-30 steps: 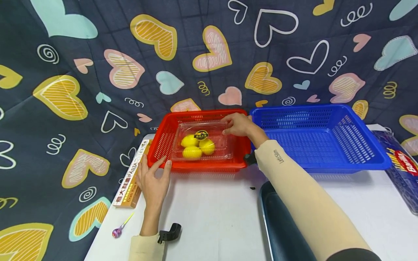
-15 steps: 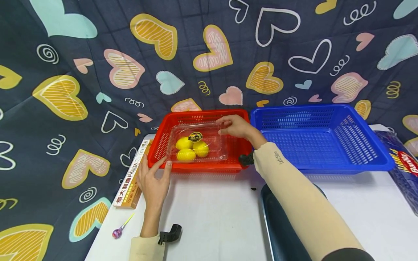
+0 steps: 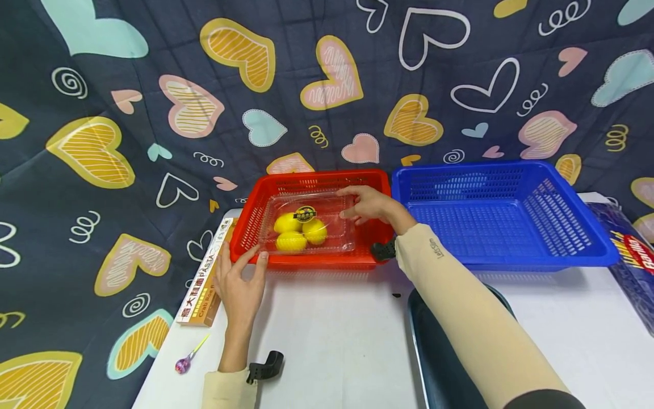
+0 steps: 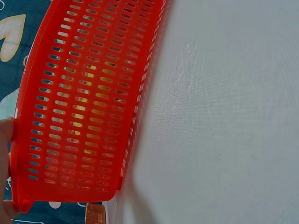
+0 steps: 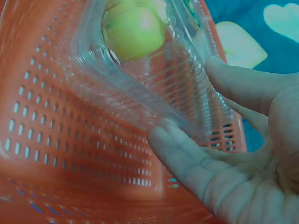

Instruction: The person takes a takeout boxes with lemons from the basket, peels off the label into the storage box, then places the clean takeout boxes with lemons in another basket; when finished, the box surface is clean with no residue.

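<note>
A clear plastic box point(image 3: 306, 221) with yellow lemons point(image 3: 291, 227) lies in the red basket point(image 3: 306, 262) at the back of the white table. My right hand point(image 3: 357, 204) reaches into the basket and holds the box's right end, thumb on top and fingers beneath. The right wrist view shows this grip close up: the box point(image 5: 154, 79), a lemon point(image 5: 133, 30) and the right hand point(image 5: 184, 98). My left hand point(image 3: 240, 278) rests on the table, its spread fingers touching the basket's front left rim. The left wrist view shows the basket's wall point(image 4: 84, 102).
A blue basket point(image 3: 511, 221) stands right of the red one. A long pasta box point(image 3: 204, 284) and a lollipop point(image 3: 184, 362) lie at the table's left edge. A dark blue tray point(image 3: 434, 352) sits under my right forearm, and a Barilla package point(image 3: 633, 255) lies far right.
My right hand has shifted the clear box a little left and lower inside the red basket. The left hand has stayed at the basket's front rim.
</note>
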A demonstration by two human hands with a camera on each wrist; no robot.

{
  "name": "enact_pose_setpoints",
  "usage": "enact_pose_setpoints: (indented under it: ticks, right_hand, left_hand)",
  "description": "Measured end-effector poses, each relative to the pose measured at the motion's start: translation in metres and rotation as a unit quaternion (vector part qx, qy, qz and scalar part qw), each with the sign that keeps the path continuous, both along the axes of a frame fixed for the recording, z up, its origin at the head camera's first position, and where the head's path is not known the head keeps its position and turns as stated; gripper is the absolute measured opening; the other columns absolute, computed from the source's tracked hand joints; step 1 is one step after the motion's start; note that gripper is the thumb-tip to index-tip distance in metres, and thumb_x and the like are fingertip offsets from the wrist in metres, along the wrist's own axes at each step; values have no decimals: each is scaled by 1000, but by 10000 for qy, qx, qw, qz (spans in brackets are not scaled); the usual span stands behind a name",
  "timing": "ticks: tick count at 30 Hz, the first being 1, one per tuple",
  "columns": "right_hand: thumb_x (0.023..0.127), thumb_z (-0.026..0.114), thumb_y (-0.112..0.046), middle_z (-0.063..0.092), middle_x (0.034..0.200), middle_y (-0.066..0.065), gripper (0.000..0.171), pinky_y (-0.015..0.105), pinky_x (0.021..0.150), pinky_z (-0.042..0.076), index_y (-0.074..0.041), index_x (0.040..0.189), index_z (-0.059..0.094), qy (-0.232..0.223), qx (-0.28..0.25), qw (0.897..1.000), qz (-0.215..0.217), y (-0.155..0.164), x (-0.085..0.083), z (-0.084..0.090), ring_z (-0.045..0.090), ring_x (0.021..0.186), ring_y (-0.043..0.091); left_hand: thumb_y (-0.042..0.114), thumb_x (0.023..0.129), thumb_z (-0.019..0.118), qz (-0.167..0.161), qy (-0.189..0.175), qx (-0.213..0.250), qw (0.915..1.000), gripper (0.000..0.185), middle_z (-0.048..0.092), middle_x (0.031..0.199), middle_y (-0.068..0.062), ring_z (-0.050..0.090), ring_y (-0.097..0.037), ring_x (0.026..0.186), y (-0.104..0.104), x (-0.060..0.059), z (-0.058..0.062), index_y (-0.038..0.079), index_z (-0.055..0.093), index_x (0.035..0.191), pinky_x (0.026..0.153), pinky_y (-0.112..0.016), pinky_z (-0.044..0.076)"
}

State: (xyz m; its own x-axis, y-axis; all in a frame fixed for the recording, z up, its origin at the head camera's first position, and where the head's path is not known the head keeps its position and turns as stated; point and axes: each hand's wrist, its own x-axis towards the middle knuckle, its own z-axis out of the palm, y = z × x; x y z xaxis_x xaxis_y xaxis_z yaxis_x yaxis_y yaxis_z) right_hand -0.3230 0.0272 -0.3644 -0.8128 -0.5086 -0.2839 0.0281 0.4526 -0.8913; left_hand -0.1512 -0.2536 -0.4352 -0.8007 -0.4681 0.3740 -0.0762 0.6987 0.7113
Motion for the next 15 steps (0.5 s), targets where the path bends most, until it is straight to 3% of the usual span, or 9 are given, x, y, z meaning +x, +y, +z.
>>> enact_pose_setpoints:
  ticks: [3,10,15]
  right_hand:
    - [94,70,-10,59,124,19,63,45,97,58,-16,153,47,-6,76,10000,56,-1,-1,0,64,90,27]
    - [94,71,-12,58,135,18,61,44,95,57,-17,151,49,-20,-244,9997,69,1,-3,-1,64,90,25]
    - [96,70,-19,61,118,15,54,53,98,55,-16,147,51,22,-513,9987,-6,2,-3,-3,63,82,24]
  left_hand:
    - [44,94,69,1,1,19,10000,41,31,167,-15,22,-46,154,0,0,0,18,75,125,117,-78,6]
    - [45,93,71,-16,146,-16,9999,39,31,166,-17,24,-45,154,0,-1,-2,19,77,121,116,-78,9]
    - [43,92,71,-55,251,-37,9997,39,34,164,-20,26,-48,152,-1,-1,-3,17,77,120,116,-77,10]
